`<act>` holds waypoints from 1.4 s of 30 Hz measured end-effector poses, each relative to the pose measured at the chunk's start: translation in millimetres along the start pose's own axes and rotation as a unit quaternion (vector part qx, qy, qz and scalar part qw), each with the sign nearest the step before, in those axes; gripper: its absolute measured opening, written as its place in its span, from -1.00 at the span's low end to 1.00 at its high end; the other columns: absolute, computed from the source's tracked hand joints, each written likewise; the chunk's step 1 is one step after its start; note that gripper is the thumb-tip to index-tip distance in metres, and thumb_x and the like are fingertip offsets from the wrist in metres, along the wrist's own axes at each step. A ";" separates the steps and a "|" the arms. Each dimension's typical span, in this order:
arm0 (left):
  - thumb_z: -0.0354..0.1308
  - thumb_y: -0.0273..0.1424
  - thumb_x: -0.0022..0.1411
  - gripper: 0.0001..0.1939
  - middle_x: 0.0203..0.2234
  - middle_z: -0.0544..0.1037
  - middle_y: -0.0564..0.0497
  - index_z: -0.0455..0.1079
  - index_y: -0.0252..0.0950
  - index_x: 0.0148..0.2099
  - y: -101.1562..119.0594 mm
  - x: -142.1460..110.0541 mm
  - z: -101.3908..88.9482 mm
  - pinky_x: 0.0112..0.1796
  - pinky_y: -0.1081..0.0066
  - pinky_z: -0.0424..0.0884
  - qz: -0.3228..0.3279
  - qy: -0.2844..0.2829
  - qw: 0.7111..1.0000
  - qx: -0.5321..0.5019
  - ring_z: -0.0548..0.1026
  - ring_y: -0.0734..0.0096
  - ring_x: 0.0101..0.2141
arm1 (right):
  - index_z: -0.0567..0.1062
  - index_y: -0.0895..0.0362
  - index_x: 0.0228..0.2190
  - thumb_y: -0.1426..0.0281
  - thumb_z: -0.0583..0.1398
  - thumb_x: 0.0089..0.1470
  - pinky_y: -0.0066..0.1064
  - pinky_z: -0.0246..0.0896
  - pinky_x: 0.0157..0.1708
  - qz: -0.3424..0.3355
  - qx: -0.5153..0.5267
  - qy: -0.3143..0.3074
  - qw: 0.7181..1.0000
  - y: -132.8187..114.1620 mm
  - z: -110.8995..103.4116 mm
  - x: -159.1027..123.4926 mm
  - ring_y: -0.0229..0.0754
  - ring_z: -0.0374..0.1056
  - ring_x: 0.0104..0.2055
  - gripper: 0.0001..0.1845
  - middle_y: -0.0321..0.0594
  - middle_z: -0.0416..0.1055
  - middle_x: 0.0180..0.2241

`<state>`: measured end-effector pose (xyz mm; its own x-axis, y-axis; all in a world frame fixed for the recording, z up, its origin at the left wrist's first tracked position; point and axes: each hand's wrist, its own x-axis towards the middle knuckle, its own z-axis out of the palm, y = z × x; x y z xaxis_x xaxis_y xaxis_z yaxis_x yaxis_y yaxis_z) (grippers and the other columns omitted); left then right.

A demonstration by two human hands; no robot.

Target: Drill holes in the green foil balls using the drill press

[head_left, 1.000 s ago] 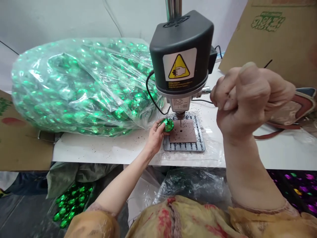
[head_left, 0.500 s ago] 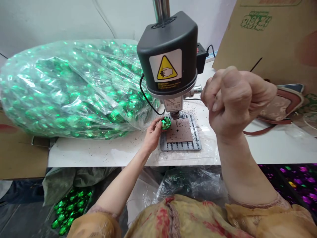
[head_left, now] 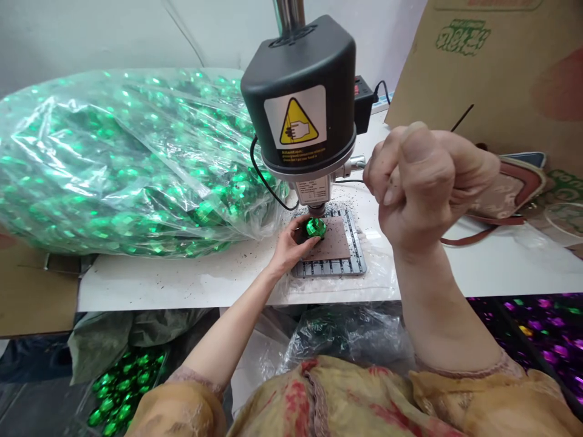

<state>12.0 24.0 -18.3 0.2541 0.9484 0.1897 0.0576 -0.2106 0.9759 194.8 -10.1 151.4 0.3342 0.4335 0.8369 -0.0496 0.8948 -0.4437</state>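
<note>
My left hand (head_left: pixel 291 244) has its thumb and fingers around a shiny green faceted ball (head_left: pixel 316 227). The ball is at the brown square pad (head_left: pixel 337 246) on the slotted metal base (head_left: pixel 357 258), right below the chuck (head_left: pixel 317 210) of a small black drill press (head_left: pixel 298 91). The chuck hides the bit and the top of the ball. Beside the press's metal feed hub (head_left: pixel 356 162), my right hand (head_left: pixel 416 182) is closed in a raised fist on the feed lever, which the fingers mostly cover.
A large clear bag (head_left: pixel 132 164) of green faceted balls lies left of the press. More green balls (head_left: pixel 122 388) are below at left; purple ones (head_left: pixel 546 340) are at lower right. A cardboard box (head_left: pixel 501 79) and a bag with a strap (head_left: pixel 510 188) stand at right. Dark shavings dot the white table (head_left: pixel 182 285).
My left hand has brought the green ball rightward from the pad's edge to under the chuck. The right fist keeps its place by the hub. The whole view has shifted slightly.
</note>
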 end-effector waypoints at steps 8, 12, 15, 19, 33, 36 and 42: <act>0.41 -0.32 0.07 -0.45 0.03 0.56 -0.13 0.42 -0.22 0.12 3.2 -3.9 3.8 0.15 0.16 0.36 0.026 -0.007 0.997 0.076 0.51 0.13 0.07 | 0.10 0.11 -0.73 0.16 0.23 0.15 -0.30 -0.20 -0.61 0.009 -0.013 0.006 1.000 0.3 -0.9 -2.1 -0.36 -0.09 -0.68 -0.41 -0.39 0.03 -0.74; 0.42 -0.28 0.08 -0.44 0.01 0.56 -0.11 0.40 -0.22 0.11 6.1 -6.7 8.4 0.17 0.16 0.34 0.021 -0.011 0.998 0.064 0.50 0.13 0.07 | 0.11 0.10 -0.73 0.14 0.22 0.15 -0.29 -0.18 -0.59 0.029 -0.026 0.001 0.999 -2.7 -1.4 -2.3 -0.35 -0.08 -0.67 -0.41 -0.38 0.03 -0.74; 0.42 -0.20 0.09 -0.46 0.00 0.56 -0.11 0.41 -0.22 0.08 6.4 -7.4 12.6 0.14 0.16 0.36 0.009 -0.001 0.999 0.043 0.51 0.13 0.06 | 0.10 0.10 -0.73 0.12 0.23 0.14 -0.30 -0.20 -0.60 0.031 -0.031 0.006 0.999 -3.9 -0.8 -2.2 -0.35 -0.07 -0.68 -0.40 -0.39 0.01 -0.74; 0.46 -0.17 0.06 -0.41 -0.03 0.56 -0.11 0.38 -0.22 0.08 2.8 -7.8 19.2 0.12 0.14 0.39 0.005 0.031 0.999 -0.007 0.52 0.14 0.04 | 0.07 0.12 -0.74 0.18 0.22 0.15 -0.32 -0.23 -0.62 0.016 -0.018 0.006 1.000 -1.8 0.9 -1.6 -0.37 -0.09 -0.70 -0.39 -0.39 -0.04 -0.76; 0.46 -0.15 0.06 -0.38 0.08 0.49 -0.16 0.31 -0.24 0.08 -7.2 -13.2 25.3 0.14 0.11 0.42 0.044 0.011 0.999 -0.003 0.50 0.16 0.08 | 0.12 0.11 -0.74 0.11 0.27 0.05 -0.37 -0.22 -0.65 -0.007 0.021 0.038 0.999 7.1 15.1 27.5 -0.43 -0.06 -0.72 -0.40 -0.42 -0.05 -0.76; 0.47 -0.17 0.05 -0.38 0.09 0.49 -0.16 0.32 -0.23 0.08 -8.4 -12.8 24.1 0.15 0.11 0.41 0.051 0.005 0.999 -0.007 0.50 0.16 0.09 | 0.09 0.11 -0.74 0.15 0.27 0.09 -0.40 -0.21 -0.65 -0.005 0.022 0.044 0.999 4.9 15.3 23.7 -0.46 -0.05 -0.72 -0.39 -0.43 -0.10 -0.77; 0.47 -0.19 0.05 -0.38 0.09 0.50 -0.17 0.33 -0.25 0.08 -8.5 -12.4 24.2 0.16 0.10 0.39 0.052 0.005 0.999 -0.014 0.49 0.14 0.10 | -0.01 0.14 -0.74 0.11 0.26 0.11 -0.37 -0.29 -0.63 0.014 -0.045 0.055 0.997 -2.2 10.8 5.8 -0.45 -0.10 -0.71 -0.31 -0.41 -0.09 -0.76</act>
<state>31.7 8.3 -31.5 0.2481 0.9238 0.2917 0.0048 -0.3023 0.9532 186.7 -8.4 160.6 0.4352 0.4400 0.7855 0.0218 0.8670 -0.4978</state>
